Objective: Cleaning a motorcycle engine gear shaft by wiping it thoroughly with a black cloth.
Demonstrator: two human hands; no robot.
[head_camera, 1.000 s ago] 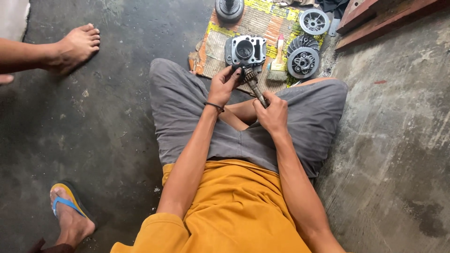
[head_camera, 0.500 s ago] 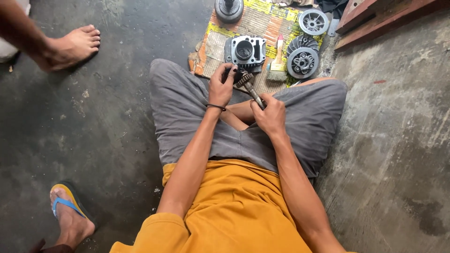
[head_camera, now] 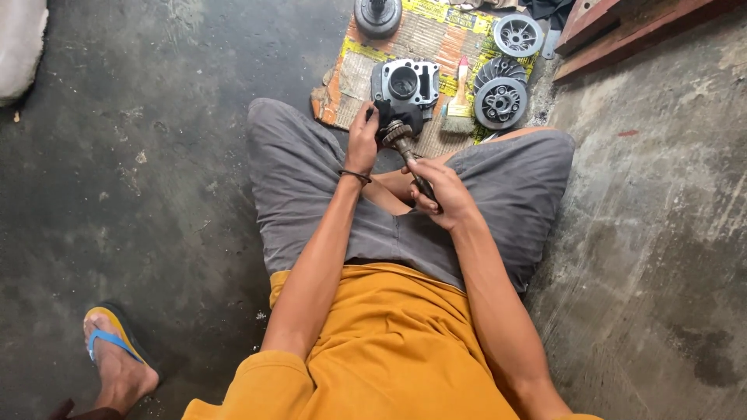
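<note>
Geared shaft (head_camera: 406,152): 1 pc, centre-upper frame, tilted, gear end up, held above the lap. Right hand (head_camera: 440,194) closed around the lower shaft end; left hand (head_camera: 362,140) pinching a dark rag (head_camera: 395,117) against the gear end. Just above, upper centre: flattened cardboard sheet (head_camera: 424,35) w/ yellow print, lying on the floor as work mat. On it, counted: 1 cylinder block (head_camera: 408,82) w/ round bore; 1 paintbrush (head_camera: 461,101) w/ pale handle, just right of block; 2 round finned parts (head_camera: 502,97), one above the other at the mat's right edge; 1 round dark part (head_camera: 377,15) at top edge, partly cut off. Surface: bare concrete floor (head_camera: 156,194), dark and stained at left, lighter grey at right. Reddish wooden beam (head_camera: 622,31) in upper right corner. Another person's foot in a blue-and-yellow sandal (head_camera: 113,354), lower left.
</note>
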